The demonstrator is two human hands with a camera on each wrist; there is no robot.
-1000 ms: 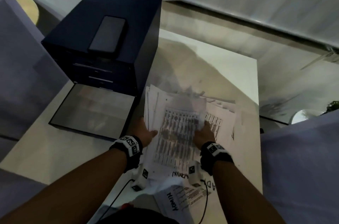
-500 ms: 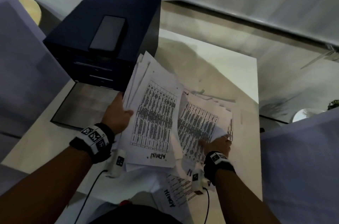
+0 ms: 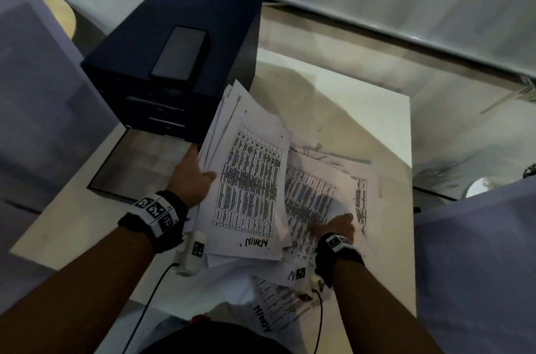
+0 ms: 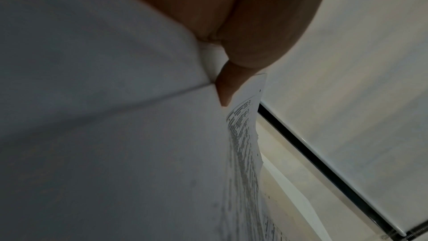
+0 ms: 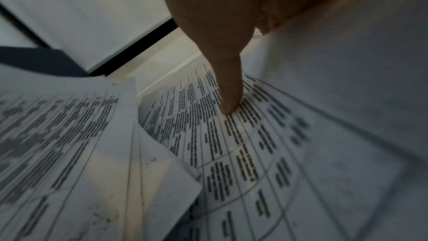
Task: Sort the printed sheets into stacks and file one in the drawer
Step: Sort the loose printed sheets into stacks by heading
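Pale counter [image 3: 362,110] under dim light carries the job. Our left hand [image 3: 191,179] grips a stack of printed sheets [image 3: 249,179] by its left edge, thumb on top, raised near the open drawer [image 3: 139,168]. Our right hand [image 3: 336,226] presses one straight finger [image 5: 228,98] on the loose sheets [image 3: 316,200]; whether the others pinch a page we cannot tell. Paper this thin is light, floppy and slippery, so we judge a mid-edge pinch with support beneath safest.

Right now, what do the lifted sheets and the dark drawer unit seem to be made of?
Lifted sheets: thin white office paper, matt; they bend and fan out. Drawer unit: dark blue, smooth, dull sheen; painted metal or laminate, cannot tell which.
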